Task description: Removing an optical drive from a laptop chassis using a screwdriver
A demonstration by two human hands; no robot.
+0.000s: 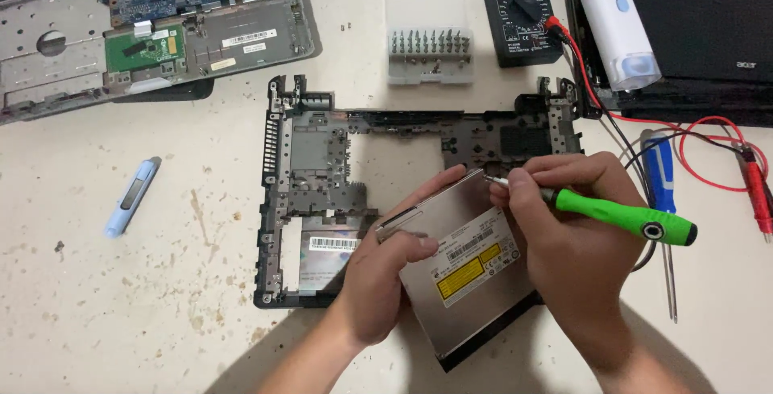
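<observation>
Two hands, the left (386,281) and the right (564,233), are showing. Two screwdrivers are lying in view, one green (620,215), one blue (662,192). One optical drive (463,269), one laptop base (314,176), one multimeter (522,15), one bit case (428,39) and one blue pen-shaped tool (133,197) are sitting on the counter (121,313).
</observation>
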